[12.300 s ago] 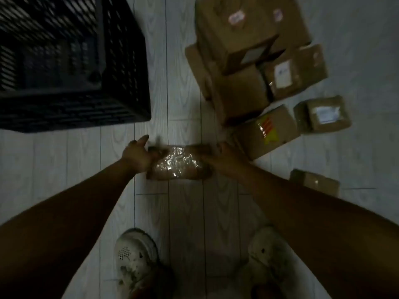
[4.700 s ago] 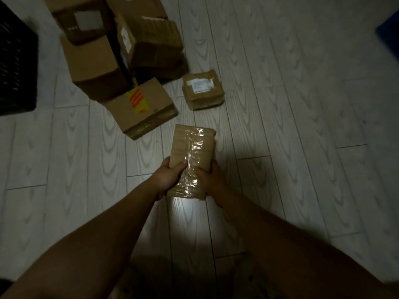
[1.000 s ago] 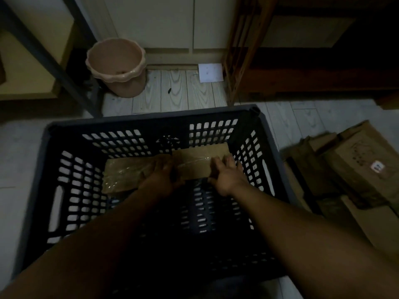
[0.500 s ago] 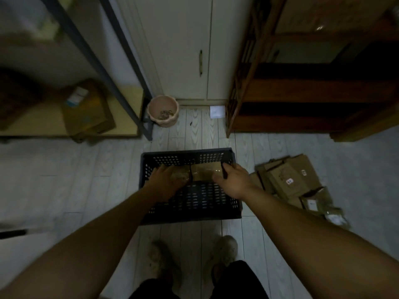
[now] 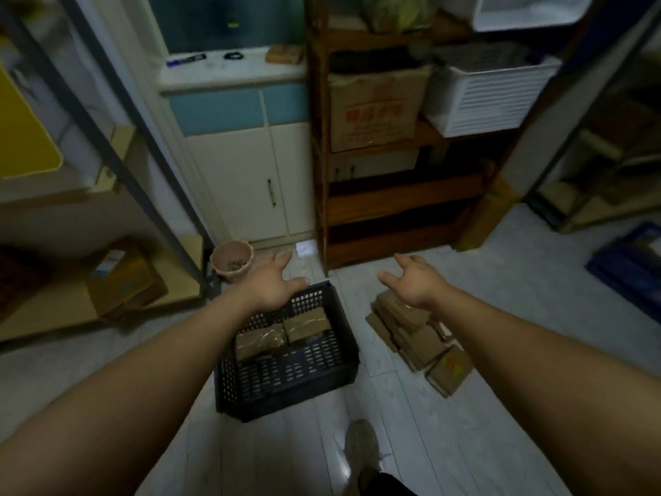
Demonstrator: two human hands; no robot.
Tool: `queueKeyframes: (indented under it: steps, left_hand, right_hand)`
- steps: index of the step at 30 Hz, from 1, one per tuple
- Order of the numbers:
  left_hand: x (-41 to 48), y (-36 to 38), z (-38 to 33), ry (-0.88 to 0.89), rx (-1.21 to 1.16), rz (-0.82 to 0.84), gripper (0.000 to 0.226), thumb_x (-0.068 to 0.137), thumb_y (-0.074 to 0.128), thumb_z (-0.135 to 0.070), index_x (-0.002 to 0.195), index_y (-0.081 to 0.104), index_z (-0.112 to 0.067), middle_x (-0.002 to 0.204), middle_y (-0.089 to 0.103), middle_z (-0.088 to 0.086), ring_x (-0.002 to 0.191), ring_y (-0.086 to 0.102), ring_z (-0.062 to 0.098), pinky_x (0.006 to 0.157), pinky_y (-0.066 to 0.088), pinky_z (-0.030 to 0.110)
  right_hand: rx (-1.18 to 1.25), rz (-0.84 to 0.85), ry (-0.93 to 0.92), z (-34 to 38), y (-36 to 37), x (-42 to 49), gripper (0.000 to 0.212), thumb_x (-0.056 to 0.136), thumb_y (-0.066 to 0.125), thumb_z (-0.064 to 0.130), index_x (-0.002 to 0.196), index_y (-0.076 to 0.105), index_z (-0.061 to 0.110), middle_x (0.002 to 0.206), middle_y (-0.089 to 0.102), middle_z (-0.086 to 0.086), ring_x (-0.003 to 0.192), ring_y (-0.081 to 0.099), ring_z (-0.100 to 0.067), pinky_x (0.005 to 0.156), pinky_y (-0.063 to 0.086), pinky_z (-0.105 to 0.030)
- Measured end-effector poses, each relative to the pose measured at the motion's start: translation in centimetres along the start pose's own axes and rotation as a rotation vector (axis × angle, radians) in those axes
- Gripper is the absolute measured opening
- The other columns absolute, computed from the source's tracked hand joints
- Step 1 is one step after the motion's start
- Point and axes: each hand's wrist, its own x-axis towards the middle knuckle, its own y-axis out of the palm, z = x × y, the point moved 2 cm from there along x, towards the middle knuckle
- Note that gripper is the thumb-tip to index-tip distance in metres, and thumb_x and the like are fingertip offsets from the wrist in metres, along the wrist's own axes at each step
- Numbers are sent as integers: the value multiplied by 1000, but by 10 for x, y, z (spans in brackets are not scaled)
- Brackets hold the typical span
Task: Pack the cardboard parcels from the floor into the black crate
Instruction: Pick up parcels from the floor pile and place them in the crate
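Cardboard parcels (image 5: 282, 334) lie in crate (image 5: 286, 386) below left grip (image 5: 272, 285).

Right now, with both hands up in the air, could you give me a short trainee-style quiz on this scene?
1. How many cardboard parcels lie inside the black crate?
2. True or false: the left hand grips a parcel.
3. The pile of parcels on the floor lies: A) on the person's left of the crate; B) on the person's right of it; C) stacked on top of it.

Key: 1) two, side by side; 2) false: it and the right hand are open and empty; 3) B.
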Motion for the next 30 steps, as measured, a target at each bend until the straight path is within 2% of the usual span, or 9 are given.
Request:
queueKeyframes:
  steps: [4,9,19,24,30]
  left_hand:
    - [-35,3,-68,133,19,25,79,85,50,-58,149,14,-27,159,5,5,145,5,28,116,13,46]
    - [-64,20,-158,201,-18,40,81,86,52,-56,149,11,-26,159,2,6,145,5,29,117,14,45]
    - [-79,81,-341,285,-76,33,80,84,56,-55,148,13,-33,159,2,2,145,2,27,117,12,47]
    - [-66,110,-380,254,-64,60,80,84,55,-56,148,12,-33,159,1,3,145,-1,28,116,10,46]
    - [-16,145,-378,154,-55,81,81,85,53,-55,149,10,-31,159,1,4,145,1,30,116,11,46]
  right_hand:
    - [24,-79,59,-47,-39,-54,77,89,41,63,150,18,21,158,12,-7,142,20,-29,111,24,-38]
    - [38,-206,117,-115,-88,-96,77,86,41,65,149,21,23,157,18,-7,141,23,-27,111,25,-38]
    - [14,-264,109,-264,-190,-142,77,88,40,64,148,22,20,156,18,-8,143,18,-27,112,22,-40]
    - [36,-256,135,-325,-215,-138,76,89,41,62,149,22,20,157,17,-8,143,16,-26,113,20,-40]
    - [87,-186,163,-368,-214,-89,76,87,43,62,148,24,21,156,19,-9,141,24,-28,111,24,-40]
